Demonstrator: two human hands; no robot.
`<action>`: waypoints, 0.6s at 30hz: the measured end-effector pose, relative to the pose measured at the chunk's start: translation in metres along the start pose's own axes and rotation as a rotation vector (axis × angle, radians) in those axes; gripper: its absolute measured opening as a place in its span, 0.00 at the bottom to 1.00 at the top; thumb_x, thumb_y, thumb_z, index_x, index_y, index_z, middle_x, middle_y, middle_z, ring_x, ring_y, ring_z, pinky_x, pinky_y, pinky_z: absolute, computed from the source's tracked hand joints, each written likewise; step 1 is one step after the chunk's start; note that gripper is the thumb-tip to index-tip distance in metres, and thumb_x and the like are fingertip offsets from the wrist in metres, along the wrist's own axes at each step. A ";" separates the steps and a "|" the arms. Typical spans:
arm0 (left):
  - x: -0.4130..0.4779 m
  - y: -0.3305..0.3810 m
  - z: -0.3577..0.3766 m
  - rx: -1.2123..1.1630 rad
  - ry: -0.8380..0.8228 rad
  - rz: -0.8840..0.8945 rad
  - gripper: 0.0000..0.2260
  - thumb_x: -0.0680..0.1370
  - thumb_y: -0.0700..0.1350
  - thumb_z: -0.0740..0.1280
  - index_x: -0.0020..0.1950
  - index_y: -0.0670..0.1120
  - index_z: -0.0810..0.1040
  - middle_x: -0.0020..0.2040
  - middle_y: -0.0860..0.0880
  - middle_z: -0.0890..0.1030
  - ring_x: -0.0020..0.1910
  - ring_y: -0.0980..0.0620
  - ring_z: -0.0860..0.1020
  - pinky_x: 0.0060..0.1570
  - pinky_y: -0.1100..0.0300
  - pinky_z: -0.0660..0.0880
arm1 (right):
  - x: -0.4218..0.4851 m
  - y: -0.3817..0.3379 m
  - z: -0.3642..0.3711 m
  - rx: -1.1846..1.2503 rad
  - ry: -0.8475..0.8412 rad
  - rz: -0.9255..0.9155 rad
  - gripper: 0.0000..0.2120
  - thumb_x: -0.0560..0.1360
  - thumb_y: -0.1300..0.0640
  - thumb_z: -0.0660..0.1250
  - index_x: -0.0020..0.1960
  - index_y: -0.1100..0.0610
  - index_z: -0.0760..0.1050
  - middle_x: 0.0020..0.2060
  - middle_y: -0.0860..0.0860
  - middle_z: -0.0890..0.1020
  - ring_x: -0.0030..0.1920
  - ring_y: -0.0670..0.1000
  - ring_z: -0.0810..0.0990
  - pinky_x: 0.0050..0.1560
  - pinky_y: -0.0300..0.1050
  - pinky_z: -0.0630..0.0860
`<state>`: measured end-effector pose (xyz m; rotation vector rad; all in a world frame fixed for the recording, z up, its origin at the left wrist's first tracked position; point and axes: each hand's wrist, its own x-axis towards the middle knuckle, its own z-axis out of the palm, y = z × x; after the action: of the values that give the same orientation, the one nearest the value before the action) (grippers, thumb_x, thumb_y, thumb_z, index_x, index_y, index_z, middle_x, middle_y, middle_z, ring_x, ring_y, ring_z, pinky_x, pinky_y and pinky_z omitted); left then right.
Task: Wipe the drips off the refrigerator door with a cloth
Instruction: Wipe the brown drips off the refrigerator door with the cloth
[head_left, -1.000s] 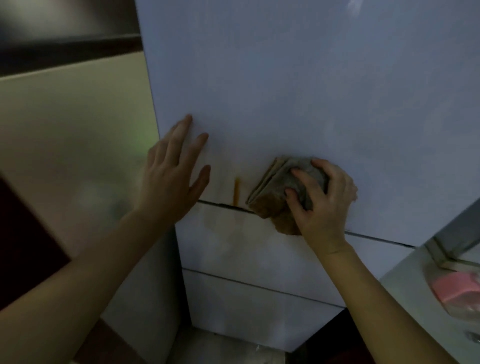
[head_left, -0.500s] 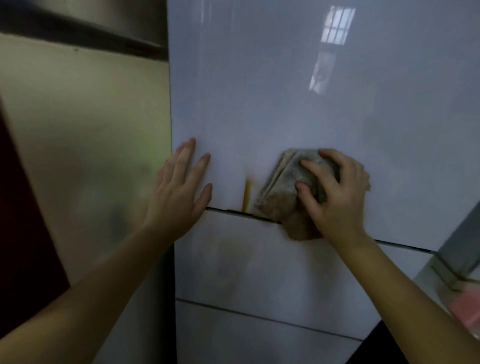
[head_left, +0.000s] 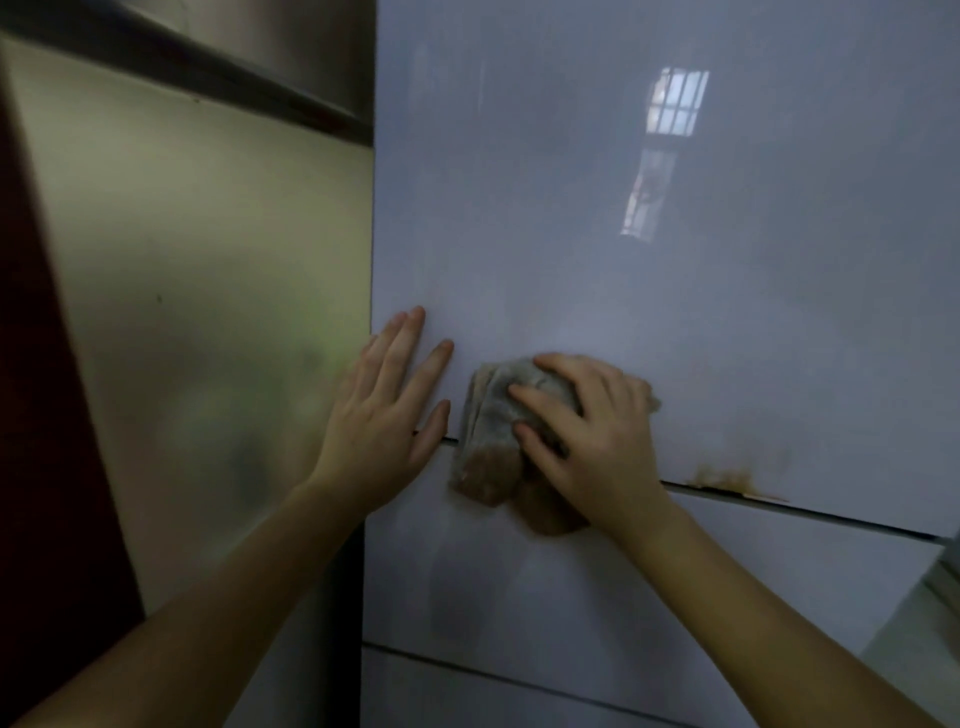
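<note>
Right hand (head_left: 592, 441) at frame centre, fingers spread, pressing folded grey-brown cloth (head_left: 493, 441) flat against white refrigerator door (head_left: 623, 234). Cloth straddles dark seam (head_left: 831, 512) between upper door and lower panel, its lower end brown and damp. Left hand (head_left: 387, 415) just left of cloth, open, palm flat on door near its left edge, not touching cloth. Brownish drip stain (head_left: 724, 478) right of right hand, along seam.

Glossy smooth refrigerator door (head_left: 649, 291), soft stained folded cloth (head_left: 493, 431)

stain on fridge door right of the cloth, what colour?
Brownish-orange stain, at the door's bottom edge, right of the cloth. Head view.
</note>
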<state>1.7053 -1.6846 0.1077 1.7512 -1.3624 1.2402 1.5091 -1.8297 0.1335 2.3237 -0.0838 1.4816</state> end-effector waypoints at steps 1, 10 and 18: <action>0.000 -0.002 0.001 0.019 0.010 0.013 0.24 0.81 0.49 0.64 0.76 0.44 0.69 0.79 0.37 0.63 0.78 0.39 0.61 0.74 0.42 0.65 | -0.009 0.004 -0.001 -0.001 -0.006 -0.018 0.14 0.78 0.49 0.72 0.61 0.51 0.83 0.63 0.55 0.81 0.60 0.61 0.79 0.59 0.56 0.72; -0.005 -0.001 0.008 0.050 0.066 0.027 0.25 0.82 0.51 0.62 0.77 0.44 0.66 0.79 0.37 0.61 0.80 0.40 0.58 0.76 0.43 0.62 | -0.034 0.019 -0.009 -0.045 0.094 0.105 0.13 0.76 0.50 0.73 0.58 0.53 0.84 0.60 0.57 0.81 0.58 0.61 0.78 0.57 0.59 0.73; -0.007 -0.008 0.016 0.117 0.101 0.078 0.26 0.83 0.53 0.59 0.79 0.45 0.64 0.80 0.38 0.60 0.80 0.40 0.59 0.75 0.44 0.62 | -0.024 -0.004 0.018 0.002 0.129 -0.019 0.13 0.77 0.48 0.73 0.59 0.51 0.84 0.61 0.55 0.81 0.59 0.60 0.79 0.58 0.56 0.72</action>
<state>1.7180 -1.6933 0.0959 1.7028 -1.3348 1.4572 1.5145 -1.8358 0.1043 2.2173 -0.0252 1.6181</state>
